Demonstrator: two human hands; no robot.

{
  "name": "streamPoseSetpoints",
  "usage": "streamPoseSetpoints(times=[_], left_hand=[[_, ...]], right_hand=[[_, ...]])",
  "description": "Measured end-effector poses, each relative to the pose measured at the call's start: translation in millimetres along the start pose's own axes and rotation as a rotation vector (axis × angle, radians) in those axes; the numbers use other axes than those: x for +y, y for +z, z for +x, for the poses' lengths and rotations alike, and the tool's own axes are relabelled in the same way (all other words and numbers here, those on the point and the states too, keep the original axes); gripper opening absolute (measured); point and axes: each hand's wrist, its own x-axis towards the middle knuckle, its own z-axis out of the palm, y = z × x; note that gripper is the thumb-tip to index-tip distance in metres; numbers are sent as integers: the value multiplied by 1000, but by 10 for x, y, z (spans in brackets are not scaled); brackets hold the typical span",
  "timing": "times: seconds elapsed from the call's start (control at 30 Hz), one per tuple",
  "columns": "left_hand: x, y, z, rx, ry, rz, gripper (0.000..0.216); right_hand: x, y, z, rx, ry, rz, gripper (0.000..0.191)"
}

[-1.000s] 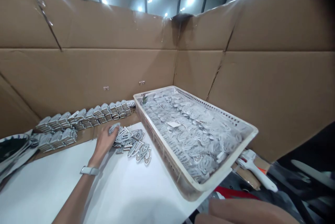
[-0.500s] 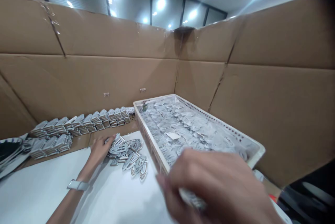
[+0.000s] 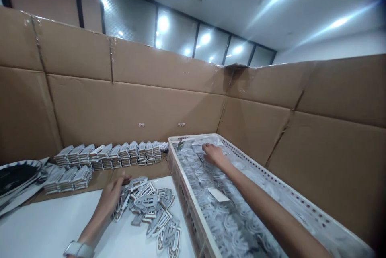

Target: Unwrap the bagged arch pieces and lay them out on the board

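My left hand (image 3: 112,194) is at the left edge of a loose pile of flat grey-white cut-out pieces (image 3: 147,201) on the white table. Its fingers curl over a tilted cut-out piece (image 3: 121,205), partly hiding it. These pieces have rounded or pointed tops, slots and brown patterned edges. My right hand (image 3: 213,154) reaches to the far end of a white plastic basket (image 3: 193,205), filled with similar pieces in clear bags (image 3: 223,226). Its fingers are bent together and point down at the bags. Whatever lies between the right fingertips is hidden.
Neat stacks of cut-out pieces (image 3: 120,156) line a cardboard strip along the back, with shorter stacks (image 3: 68,179) in front. A dish with dark contents (image 3: 19,175) stands far left. A white card (image 3: 217,194) lies in the basket. Cardboard walls (image 3: 135,101) enclose the table.
My right hand has moved from close to the camera to the basket's far end. My left hand stays by the pile, where pieces beside it now stand tilted. The view has shifted up and left.
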Motion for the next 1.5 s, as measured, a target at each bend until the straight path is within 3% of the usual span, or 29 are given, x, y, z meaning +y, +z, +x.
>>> streamPoseSetpoints(times=[0.13,0.27,0.43,0.5,0.6,0.7,0.8,0.87,0.93,1.03,1.13,1.3,1.4,1.5], left_hand=[[-64,-82,38,87,-4,-10,83],[88,-146,17,142,14,-42,77],[549,-187,-117,206,141,9,65],[783,-139,-234,174,171,13,59],[1153,34,-504,86,251,5,51],[1479,301,-839,-109,259,-173,51],[1676,567,-1135,-381,62,-517,67],[1725,697,-1268,-583,-75,-748,62],[1725,774,-1338,-675,-150,-884,50],[1689,797,-1342,-584,-140,-891,41],[1668,740,-1276,-447,-62,-773,45],[1698,594,-1188,-274,82,-524,50],[1737,543,-1190,-283,187,-358,44],[1772,545,-1223,-354,226,-355,43]], right_hand=[[-48,259,188,29,12,36,40],[-88,325,250,75,11,103,33],[-92,129,231,163,17,242,29],[-123,-39,168,196,-9,308,27],[-260,-335,-62,288,-164,632,18],[-480,-583,-433,284,-322,1088,17],[-692,-695,-817,129,-362,1329,30],[-790,-702,-1017,37,-374,1433,35],[-842,-685,-1155,-25,-380,1504,36],[-839,-658,-1258,-69,-364,1525,29],[-774,-623,-1283,-75,-339,1504,19],[-679,-573,-1298,8,-295,1465,28],[-692,-621,-1344,82,-343,1430,35],[-760,-671,-1398,96,-404,1366,34]])
